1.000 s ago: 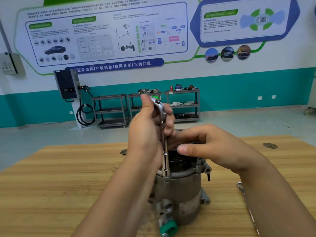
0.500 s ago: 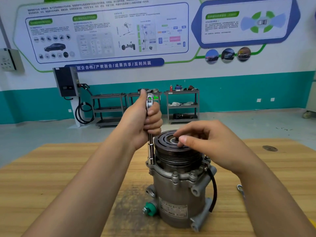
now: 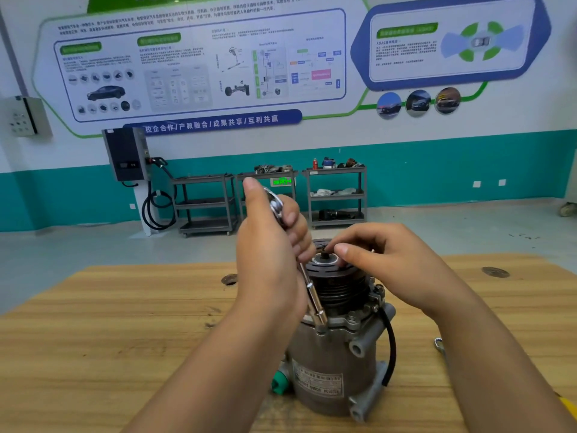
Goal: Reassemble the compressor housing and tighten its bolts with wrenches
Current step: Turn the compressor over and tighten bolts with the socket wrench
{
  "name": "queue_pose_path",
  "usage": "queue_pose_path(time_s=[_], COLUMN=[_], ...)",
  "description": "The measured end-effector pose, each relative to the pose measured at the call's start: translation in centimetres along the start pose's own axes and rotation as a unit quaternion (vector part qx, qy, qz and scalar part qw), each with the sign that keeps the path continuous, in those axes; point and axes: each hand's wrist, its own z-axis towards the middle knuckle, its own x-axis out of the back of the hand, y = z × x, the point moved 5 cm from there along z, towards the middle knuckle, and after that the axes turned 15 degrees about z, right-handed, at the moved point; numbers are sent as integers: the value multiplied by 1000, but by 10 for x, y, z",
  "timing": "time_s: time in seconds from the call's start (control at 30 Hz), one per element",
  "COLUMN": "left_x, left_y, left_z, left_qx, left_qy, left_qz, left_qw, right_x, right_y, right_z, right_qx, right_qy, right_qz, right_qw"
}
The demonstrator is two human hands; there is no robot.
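Compressor (image 3: 337, 364) is standing upright on the wooden table (image 3: 125, 339), straight ahead of you, with its black pulley (image 3: 335, 278) facing up and its label facing you. Your left hand (image 3: 268, 254) is clenching around the ratchet wrench (image 3: 312, 295), fingers wrapping the handle and the thumb pointing up beside the chrome head. The wrench is leaning slightly, its lower socket end sitting at the front edge of the housing flange (image 3: 348, 321), just below the pulley. Your right hand (image 3: 390, 267) is holding the pulley from above, fingers curling over its far side and the thumb lying beside the centre hub. A green cap (image 3: 279, 382) is sticking out low on the compressor's left side, and a black cable (image 3: 391, 348) is looping down its right side. A metal tool (image 3: 438, 343) is lying on the table to the right, your right forearm hiding most of it. Shelf carts (image 3: 337, 195) are standing by the teal wall (image 3: 437, 176) behind, with a wall charger (image 3: 126, 153) hanging to their left
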Motion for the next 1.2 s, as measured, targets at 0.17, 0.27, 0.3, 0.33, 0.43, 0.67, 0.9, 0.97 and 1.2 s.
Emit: queue_pose_path(time_s=[0.17, 0.27, 0.3, 0.33, 0.43, 0.67, 0.9, 0.97, 1.2], left_x=[-3, -9, -11, -13, -19, -23, -19, -16, -14], left_y=[-5, -9, -10, -11, -14, -21, -19, -19, -13], left_z=[2, 4, 6, 8, 18, 20, 19, 19, 17], left_qx=[-17, -16, -8, 7, 85, 125, 6, -19, -98], left_qy=[17, -10, -28, -51, -137, -252, -174, -157, -111], left_qz=[32, 46, 48, 47, 32, 15, 34, 49, 177], left_qw=[999, 999, 998, 998, 986, 959, 984, 986, 973], right_x=[1, 0, 0, 0, 0, -2, -4, -4, -6], right_y=[1, 1, 1, 1, 1, -3, -2, -1, 0], right_z=[1, 1, 1, 2, 3, -2, -2, -2, -1], right_qx=[6, 7, 8, 9, 16, 5, 3, 6, 0], right_qy=[-1, 2, 3, 3, 6, -90, -98, -99, -96], right_qz=[-2, 3, 3, 1, -3, 50, 42, 41, 35], right_qw=[1000, 1000, 1000, 1000, 1000, 995, 994, 994, 995])
